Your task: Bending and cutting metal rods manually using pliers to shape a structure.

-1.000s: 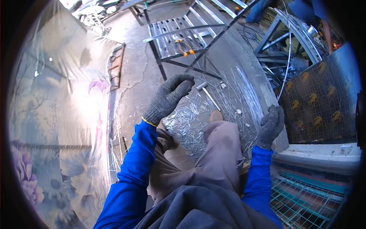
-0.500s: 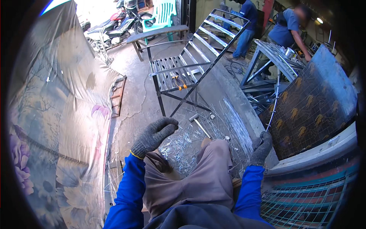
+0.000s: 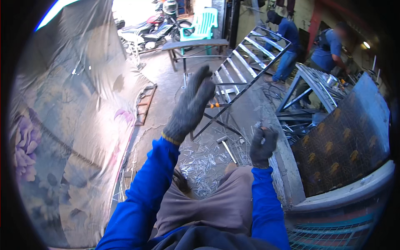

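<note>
My left hand (image 3: 191,104), in a grey knit glove, is raised in front of a slatted metal chair frame (image 3: 250,56). Its fingers are stretched out and hold nothing; they hide much of the seat. Orange-handled pliers (image 3: 214,105) show beside that hand, on the seat. My right hand (image 3: 263,146), also gloved, is closed above the floor at the right. A small bit of something pale shows at its fingertips, too unclear to name. A hammer (image 3: 227,151) with a light handle lies on the floor between the hands, next to many short metal pieces (image 3: 200,166).
A patterned cloth (image 3: 75,125) hangs along the left. Beyond the chair frame stand a bench (image 3: 196,43), a green plastic chair (image 3: 204,25) and motorcycles (image 3: 154,31). Two people work at the back right near a metal table frame (image 3: 298,89). A dark patterned panel (image 3: 337,154) leans at right.
My left hand has risen and moved forward toward the chair frame. My right hand has come inward and up; the long thin rod at it earlier is no longer plainly visible. The view has shifted left.
</note>
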Demonstrator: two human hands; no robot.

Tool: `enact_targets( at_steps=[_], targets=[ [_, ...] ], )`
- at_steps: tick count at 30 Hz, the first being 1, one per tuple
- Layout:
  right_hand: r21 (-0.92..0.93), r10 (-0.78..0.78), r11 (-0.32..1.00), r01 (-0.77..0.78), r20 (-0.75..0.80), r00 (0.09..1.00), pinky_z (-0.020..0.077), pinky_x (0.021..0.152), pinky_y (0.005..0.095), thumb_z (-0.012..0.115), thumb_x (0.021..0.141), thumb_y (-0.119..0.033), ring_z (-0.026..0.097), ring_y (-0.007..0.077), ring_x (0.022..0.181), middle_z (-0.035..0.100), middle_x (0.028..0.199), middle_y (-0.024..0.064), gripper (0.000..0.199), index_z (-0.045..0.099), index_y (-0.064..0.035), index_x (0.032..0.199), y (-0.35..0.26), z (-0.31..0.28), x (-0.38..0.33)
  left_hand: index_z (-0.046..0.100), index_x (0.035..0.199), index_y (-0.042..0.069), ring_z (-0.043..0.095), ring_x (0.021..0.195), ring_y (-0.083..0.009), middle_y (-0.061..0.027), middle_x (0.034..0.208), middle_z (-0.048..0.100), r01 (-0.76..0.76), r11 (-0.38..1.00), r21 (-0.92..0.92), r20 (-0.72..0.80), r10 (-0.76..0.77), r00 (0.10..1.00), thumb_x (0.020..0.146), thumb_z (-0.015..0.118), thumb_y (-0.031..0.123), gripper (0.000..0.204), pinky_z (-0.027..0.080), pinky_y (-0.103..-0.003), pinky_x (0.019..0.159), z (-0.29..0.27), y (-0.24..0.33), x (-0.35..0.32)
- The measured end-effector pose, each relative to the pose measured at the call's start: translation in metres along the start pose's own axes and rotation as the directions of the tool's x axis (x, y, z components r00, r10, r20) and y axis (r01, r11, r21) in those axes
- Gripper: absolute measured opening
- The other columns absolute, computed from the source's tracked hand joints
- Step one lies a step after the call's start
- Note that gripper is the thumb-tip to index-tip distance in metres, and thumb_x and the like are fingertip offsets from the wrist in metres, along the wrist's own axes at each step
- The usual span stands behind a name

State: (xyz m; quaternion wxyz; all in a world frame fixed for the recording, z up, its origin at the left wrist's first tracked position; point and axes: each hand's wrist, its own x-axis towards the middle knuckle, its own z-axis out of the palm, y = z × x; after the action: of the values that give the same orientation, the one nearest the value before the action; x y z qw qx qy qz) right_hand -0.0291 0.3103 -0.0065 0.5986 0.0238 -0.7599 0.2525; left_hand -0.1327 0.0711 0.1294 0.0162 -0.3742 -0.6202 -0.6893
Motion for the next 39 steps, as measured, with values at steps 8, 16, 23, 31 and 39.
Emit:
enact_targets(
  at_steps=[8, 16, 23, 31, 39],
  targets=[
    [0.288, 0.181, 0.806, -0.516, 0.711, 0.679, 0.0539, 0.087, 0.0404, 0.07, 0.094, -0.018, 0.067, 0.0302, 0.097, 0.069, 0.107, 0.0163, 0.036, 0.066, -0.0022, 0.125, -0.019, 0.117, -0.093, 0.059, 0.126, 0.0, 0.063, 0.069, -0.0176, -0.0074, 0.075, 0.063, 0.098, 0.994, -0.053, -0.322, -0.11, 0.94, 0.105, 0.046, 0.06, 0.066, 0.056, -0.035, 0.073, -0.042, -0.043, 0.029],
    [0.309, 0.469, 0.537, -0.785, 0.665, 0.582, 0.0503, 0.074, 0.0328, 0.065, 0.098, -0.018, 0.062, 0.0126, 0.083, 0.069, 0.092, 0.0055, 0.021, 0.069, -0.0016, 0.112, 0.055, 0.134, -0.122, 0.063, 0.113, 0.003, 0.054, 0.06, -0.0111, -0.0015, 0.067, 0.053, 0.438, 0.899, 0.006, -0.404, -0.398, 0.824, 0.109, 0.038, 0.057, 0.06, 0.05, -0.03, 0.062, -0.064, -0.146, -0.023],
    [0.47, 0.775, 0.027, -0.882, 0.548, 0.316, 0.0465, 0.056, 0.0262, 0.066, 0.099, -0.025, 0.055, 0.0071, 0.06, 0.058, 0.072, -0.0029, 0.02, 0.07, -0.006, 0.098, 0.064, 0.084, -0.066, 0.058, 0.116, 0.004, 0.037, 0.054, -0.0154, 0.002, 0.059, 0.036, 0.192, 0.95, -0.245, -0.398, -0.28, 0.874, 0.101, 0.051, 0.065, 0.063, 0.042, -0.037, 0.059, -0.102, -0.13, 0.003],
    [0.393, 0.804, 0.018, -0.92, 0.541, 0.246, 0.0432, 0.058, 0.0253, 0.066, 0.099, -0.031, 0.049, 0.0063, 0.063, 0.053, 0.073, -0.0044, 0.025, 0.062, -0.0108, 0.086, 0.081, 0.077, -0.064, 0.05, 0.133, 0.006, 0.058, 0.077, -0.0201, -0.0049, 0.089, 0.056, 0.154, 0.939, 0.306, -0.305, -0.056, 0.951, 0.106, 0.052, 0.051, 0.053, 0.054, -0.04, 0.079, -0.068, -0.167, -0.021],
    [0.39, 0.565, 0.421, -0.819, 0.594, 0.573, 0.0535, 0.085, 0.0295, 0.07, 0.1, -0.028, 0.066, 0.0124, 0.097, 0.071, 0.106, 0.0065, 0.032, 0.069, -0.0048, 0.122, 0.04, 0.095, -0.075, 0.056, 0.141, 0.009, 0.059, 0.118, -0.0251, -0.0107, 0.128, 0.063, 0.531, 0.823, -0.203, -0.112, -0.558, 0.822, 0.105, 0.038, 0.066, 0.07, 0.047, -0.042, 0.102, 0.005, -0.187, -0.035]
  ],
)
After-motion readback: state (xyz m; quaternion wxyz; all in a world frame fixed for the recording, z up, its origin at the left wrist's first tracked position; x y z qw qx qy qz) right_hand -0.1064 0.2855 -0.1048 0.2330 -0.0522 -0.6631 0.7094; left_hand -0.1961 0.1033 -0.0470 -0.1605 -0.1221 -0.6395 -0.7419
